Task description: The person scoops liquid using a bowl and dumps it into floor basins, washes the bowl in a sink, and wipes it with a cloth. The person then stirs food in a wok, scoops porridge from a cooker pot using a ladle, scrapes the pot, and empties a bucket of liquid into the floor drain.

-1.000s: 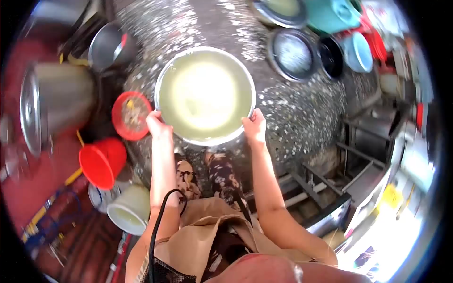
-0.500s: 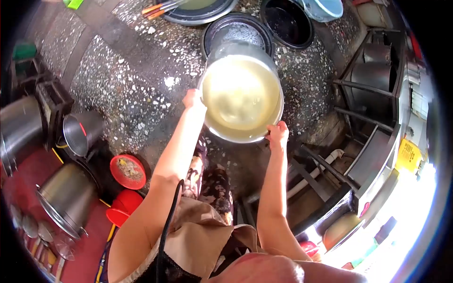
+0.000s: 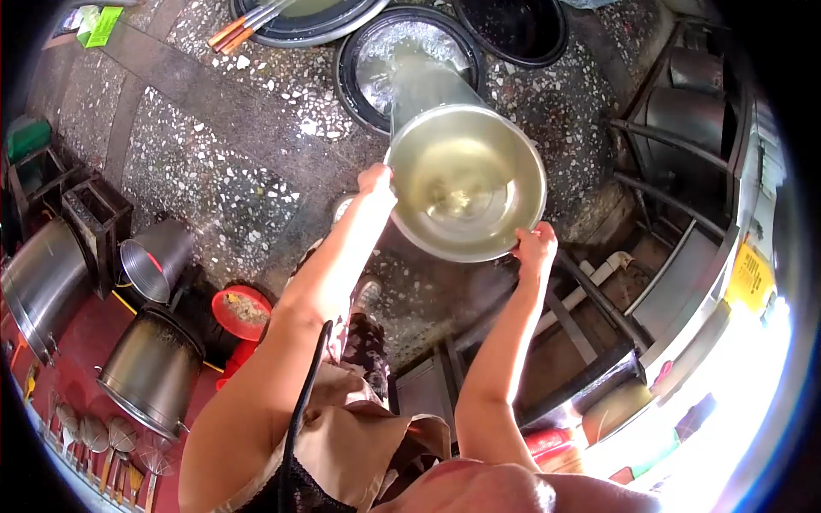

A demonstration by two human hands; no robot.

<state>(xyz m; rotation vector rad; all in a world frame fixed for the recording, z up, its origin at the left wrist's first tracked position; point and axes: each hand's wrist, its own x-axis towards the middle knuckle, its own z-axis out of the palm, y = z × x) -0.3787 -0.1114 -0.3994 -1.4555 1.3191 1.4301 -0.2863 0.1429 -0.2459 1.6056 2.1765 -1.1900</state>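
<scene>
A large round metal pot point(image 3: 522, 184) is held out in front of me, tipped away from my body. Thin yellowish liquid remains inside it, and a wide sheet of water point(image 3: 428, 90) runs off its far rim. That stream lands in a black tub point(image 3: 345, 81) on the floor, where the surface splashes and foams. My left hand point(image 3: 376, 181) grips the pot's left rim. On the near right edge, the fingers of my right hand point(image 3: 535, 245) are closed around the rim.
Beside the splashing tub stand another dark tub point(image 3: 547, 58) and a wide basin point(image 3: 376, 19) with wooden-handled tools point(image 3: 244, 27) across it. Metal pots point(image 3: 150, 368) and a red bowl point(image 3: 242, 313) are at left. A metal rack point(image 3: 676, 141) lines the right side.
The pot has moved slightly right and the liquid in it is lower. The stream into the black tub has become wider and splashes harder. My view has shifted, with both hands still gripping the pot.
</scene>
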